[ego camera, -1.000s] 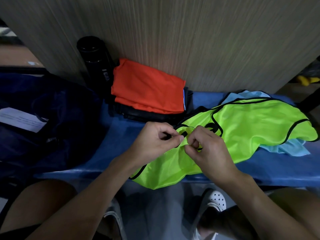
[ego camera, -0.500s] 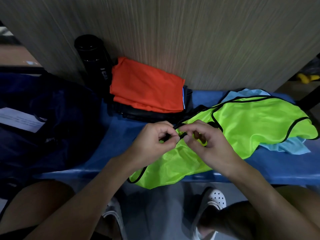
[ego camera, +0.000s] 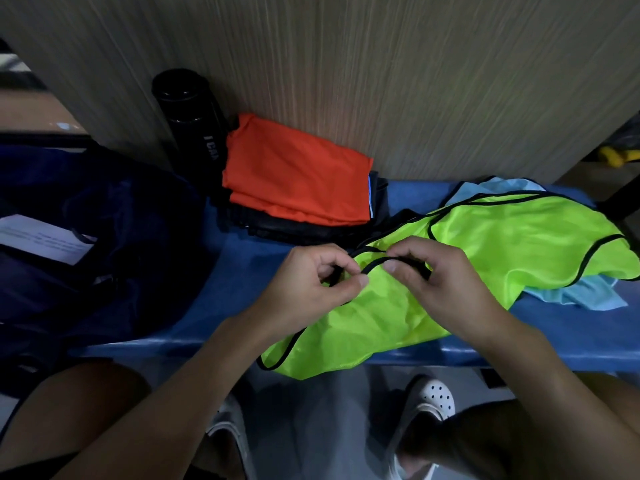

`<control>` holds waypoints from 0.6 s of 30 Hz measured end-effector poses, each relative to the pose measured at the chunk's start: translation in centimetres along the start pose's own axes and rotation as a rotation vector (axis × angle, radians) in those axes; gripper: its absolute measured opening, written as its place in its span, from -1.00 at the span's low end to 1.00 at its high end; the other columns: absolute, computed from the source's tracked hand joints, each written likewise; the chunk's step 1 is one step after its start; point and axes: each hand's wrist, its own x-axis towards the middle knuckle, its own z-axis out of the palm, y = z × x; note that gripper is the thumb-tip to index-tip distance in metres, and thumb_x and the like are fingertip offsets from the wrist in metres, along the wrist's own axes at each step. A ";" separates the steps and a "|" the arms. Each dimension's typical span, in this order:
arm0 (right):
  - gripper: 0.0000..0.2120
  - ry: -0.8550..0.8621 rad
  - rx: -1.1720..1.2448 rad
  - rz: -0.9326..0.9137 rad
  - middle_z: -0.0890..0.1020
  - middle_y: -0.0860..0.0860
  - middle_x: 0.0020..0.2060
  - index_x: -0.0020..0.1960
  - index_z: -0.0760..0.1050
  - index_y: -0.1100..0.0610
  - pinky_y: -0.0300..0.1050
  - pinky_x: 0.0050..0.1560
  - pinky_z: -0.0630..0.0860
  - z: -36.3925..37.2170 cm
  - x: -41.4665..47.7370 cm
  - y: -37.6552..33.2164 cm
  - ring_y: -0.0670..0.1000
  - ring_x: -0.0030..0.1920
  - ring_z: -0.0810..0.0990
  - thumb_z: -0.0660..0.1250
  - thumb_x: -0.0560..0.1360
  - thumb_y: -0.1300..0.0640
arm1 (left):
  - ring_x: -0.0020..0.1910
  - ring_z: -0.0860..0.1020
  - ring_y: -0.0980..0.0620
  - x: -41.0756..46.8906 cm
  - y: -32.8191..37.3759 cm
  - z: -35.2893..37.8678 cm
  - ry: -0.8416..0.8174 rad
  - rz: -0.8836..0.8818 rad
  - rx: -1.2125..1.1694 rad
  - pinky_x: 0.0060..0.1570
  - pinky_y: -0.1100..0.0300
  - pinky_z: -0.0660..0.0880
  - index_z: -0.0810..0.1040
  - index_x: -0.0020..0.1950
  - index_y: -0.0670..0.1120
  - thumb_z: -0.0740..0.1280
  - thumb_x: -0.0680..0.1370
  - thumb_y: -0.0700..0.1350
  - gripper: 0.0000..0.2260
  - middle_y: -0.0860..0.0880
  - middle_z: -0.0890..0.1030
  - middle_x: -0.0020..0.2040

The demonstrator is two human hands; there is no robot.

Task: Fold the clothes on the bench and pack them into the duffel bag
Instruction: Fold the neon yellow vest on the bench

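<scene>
On bench (ego camera: pixel 242 306), one vest (ego camera: pixel 502 251), two hands (ego camera: pixel 311 287) (ego camera: pixel 446 289) pinching

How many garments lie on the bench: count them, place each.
4: orange top folded on a dark garment by the wall; green bib in front; light-blue cloth beneath it. More may lie hidden.

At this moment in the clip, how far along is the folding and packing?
Done: an orange garment lies folded on a dark pile at the back of the bench. In hand: the left hand and right hand pinch the black trim of the unfolded neon vest. Left: a light blue garment lies crumpled beneath it, and no clothes show in the duffel bag.
</scene>
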 end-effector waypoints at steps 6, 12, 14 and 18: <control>-0.91 -0.008 -0.036 -0.081 0.60 -0.02 0.15 -0.09 0.57 0.11 -0.31 0.29 0.35 0.9 1.2 0.7 -0.12 0.27 0.49 0.41 0.47 0.10 | -0.32 0.39 0.02 0.0 -0.9 0.7 0.031 -0.039 0.063 -0.30 -0.11 0.44 0.58 -0.09 0.10 0.43 0.36 0.16 -0.79 -0.27 0.56 -0.27; -0.81 -0.051 -0.140 0.007 0.59 -0.10 -0.12 -0.10 0.42 -0.05 -0.04 0.13 0.43 1.0 1.6 0.6 0.03 0.06 0.55 0.43 0.49 0.13 | -0.17 0.59 0.18 0.0 0.3 -0.1 -0.003 0.018 -0.018 -0.08 0.24 0.52 0.58 -0.10 -0.07 0.43 0.50 -0.18 -0.95 0.08 0.63 -0.21; -0.83 -0.060 -0.165 0.012 0.58 -0.14 -0.10 0.01 0.48 -0.01 -0.13 0.07 0.44 0.9 1.4 0.5 -0.02 0.01 0.55 0.42 0.51 0.19 | -0.13 0.61 0.15 0.2 0.1 -1.1 0.029 0.018 0.038 -0.06 0.21 0.54 0.59 -0.05 -0.09 0.38 0.57 -0.20 -0.97 0.06 0.65 -0.17; -0.78 -0.061 -0.245 -0.072 0.53 -0.14 -0.08 0.17 0.59 0.18 -0.51 -0.01 0.33 0.6 0.8 0.6 -0.31 -0.08 0.49 0.35 0.54 0.27 | 0.14 0.53 0.11 0.3 -2.6 -3.3 -0.041 -0.105 0.600 0.21 0.02 0.49 0.60 0.22 -0.02 0.38 0.58 -0.08 -0.78 0.09 0.59 0.10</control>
